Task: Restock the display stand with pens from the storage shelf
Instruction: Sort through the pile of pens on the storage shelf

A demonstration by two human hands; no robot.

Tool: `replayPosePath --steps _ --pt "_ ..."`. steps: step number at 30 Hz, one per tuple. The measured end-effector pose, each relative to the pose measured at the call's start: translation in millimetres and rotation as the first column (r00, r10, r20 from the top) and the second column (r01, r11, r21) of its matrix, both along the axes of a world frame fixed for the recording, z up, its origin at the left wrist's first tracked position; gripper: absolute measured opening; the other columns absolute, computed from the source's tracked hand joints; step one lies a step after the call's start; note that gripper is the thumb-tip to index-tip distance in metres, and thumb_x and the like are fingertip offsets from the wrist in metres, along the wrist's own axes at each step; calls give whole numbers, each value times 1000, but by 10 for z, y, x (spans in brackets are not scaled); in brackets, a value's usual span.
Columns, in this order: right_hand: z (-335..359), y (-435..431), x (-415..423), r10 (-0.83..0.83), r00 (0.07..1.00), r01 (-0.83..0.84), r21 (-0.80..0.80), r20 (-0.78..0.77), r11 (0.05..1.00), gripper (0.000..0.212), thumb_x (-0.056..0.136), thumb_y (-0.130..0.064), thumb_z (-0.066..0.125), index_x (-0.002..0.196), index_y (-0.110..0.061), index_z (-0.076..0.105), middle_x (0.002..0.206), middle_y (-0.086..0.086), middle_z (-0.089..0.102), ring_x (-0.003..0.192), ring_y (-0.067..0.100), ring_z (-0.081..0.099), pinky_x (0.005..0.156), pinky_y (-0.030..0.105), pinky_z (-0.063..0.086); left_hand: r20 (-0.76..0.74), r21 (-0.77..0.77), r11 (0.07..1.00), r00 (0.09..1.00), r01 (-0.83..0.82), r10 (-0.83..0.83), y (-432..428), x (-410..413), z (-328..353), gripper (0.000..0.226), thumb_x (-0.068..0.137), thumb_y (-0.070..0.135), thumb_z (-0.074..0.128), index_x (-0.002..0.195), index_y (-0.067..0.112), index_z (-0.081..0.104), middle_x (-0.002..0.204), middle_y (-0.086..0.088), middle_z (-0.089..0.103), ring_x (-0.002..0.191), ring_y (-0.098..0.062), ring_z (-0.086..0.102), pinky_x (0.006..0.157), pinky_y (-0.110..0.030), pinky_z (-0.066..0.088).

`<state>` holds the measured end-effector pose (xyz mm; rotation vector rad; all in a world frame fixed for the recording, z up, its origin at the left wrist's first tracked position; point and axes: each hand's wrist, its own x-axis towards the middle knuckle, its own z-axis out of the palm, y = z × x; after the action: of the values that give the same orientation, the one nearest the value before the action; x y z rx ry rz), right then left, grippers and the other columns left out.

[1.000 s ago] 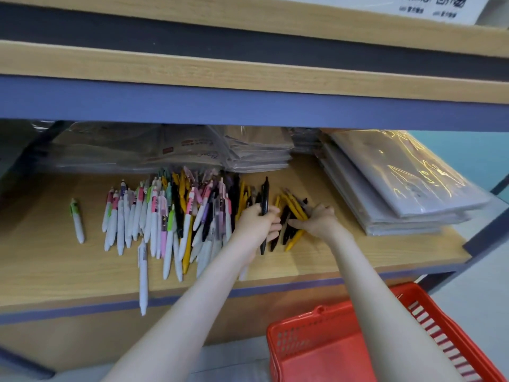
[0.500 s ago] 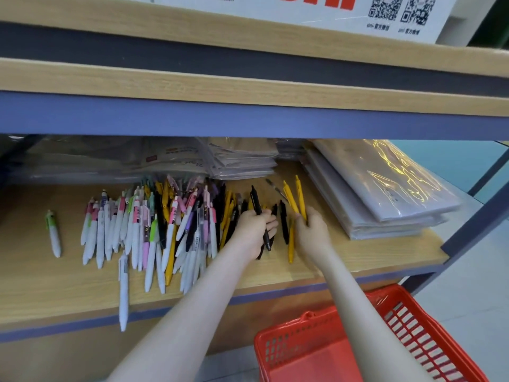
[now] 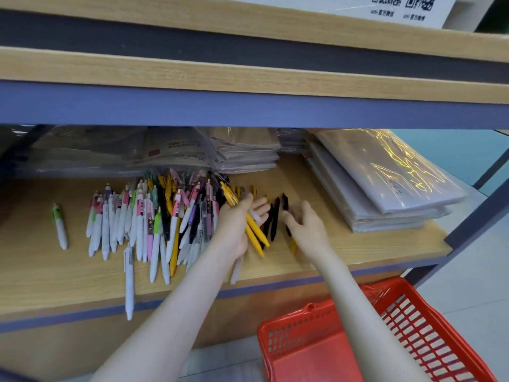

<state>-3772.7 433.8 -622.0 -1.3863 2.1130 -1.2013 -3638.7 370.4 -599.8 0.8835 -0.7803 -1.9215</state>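
Presently, left hand (image 3: 242,224) grips yellow plastic pens (image 3: 259,238); right hand (image 3: 305,227), loosely open and empty, nearer black plastic pens (image 3: 275,216) lying front-to-back beside it.

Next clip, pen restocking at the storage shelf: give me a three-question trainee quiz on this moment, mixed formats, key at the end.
1. Multiple choice: which pens does the left hand hold? A black, B yellow, C pink.
2. True or false: the red plastic basket stands on the wooden storage shelf.
3. Fill in: the lone white pen with a green top lies to the ___ of the mixed pile of pens.
Key: 1 B, the yellow plastic pens. 2 False: it sits lower, in front of the shelf. 3 Left.
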Motion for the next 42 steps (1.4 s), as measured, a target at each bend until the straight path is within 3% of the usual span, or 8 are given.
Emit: replayPosePath --steps 4,9,16,22,26,33,39,42 --pt "-85 -98 -52 -52 957 180 444 -286 878 64 90 -45 56 134 -4 34 129 14 47 113 30 51 85 35 45 109 16 995 989 98 -99 -13 219 19 14 99 5 47 107 3 58 107 -19 67 90 -28 69 80 -38 57" --pt "-20 -195 -33 -20 942 203 525 -334 826 40 94 -13 45 131 1 39 118 14 57 105 29 59 74 31 47 184 14 982 964 191 -190 34 281 -23 22 99 2 45 114 9 60 107 -18 68 94 -26 70 79 -37 57" --pt "-76 -122 11 -99 920 291 492 -379 821 39 94 1 33 133 2 31 130 19 49 116 33 52 92 37 45 176 53 983 967 178 -185 113 132 -56 29 97 -4 45 123 4 55 123 -21 60 107 -29 61 95 -39 50" --pt "127 218 155 180 984 -175 179 -12 968 20 103 -20 29 84 -23 37 73 -2 44 63 11 41 50 17 31 107 97 986 983 138 -148 150 67 -70 29 98 2 46 126 1 53 123 -17 59 121 -32 55 94 -39 47" --pt "199 284 402 402 916 -399 152 18 904 41 103 -16 26 145 -13 25 137 -12 30 124 0 33 82 -6 23 41 74 990 992 119 -122 210 100 -36 33 90 16 62 119 1 61 119 -15 67 112 -27 62 101 -45 46" --pt "260 287 584 497 863 -504 191 86 842 52 104 -26 23 151 -16 1 155 -5 10 140 4 11 90 -7 12 175 -70 997 984 45 -32 239 289 -71 35 83 16 72 111 -3 64 107 -11 72 116 -25 59 104 -48 42" --pt "170 289 474 430 841 -451 -15 329 893 22 98 -25 47 98 -5 56 86 -4 54 74 1 51 69 14 39 38 -54 997 998 56 -54 206 565 9 15 96 7 54 102 -5 62 90 -16 71 80 -23 72 65 -35 59" --pt "10 221 473 216 976 -215 74 -8 974 9 96 -21 50 101 -16 55 82 -2 51 71 6 46 59 14 34 22 -55 998 1000 21 -20 155 715 38 18 96 6 52 110 -3 59 89 -11 71 75 -20 72 64 -31 59"
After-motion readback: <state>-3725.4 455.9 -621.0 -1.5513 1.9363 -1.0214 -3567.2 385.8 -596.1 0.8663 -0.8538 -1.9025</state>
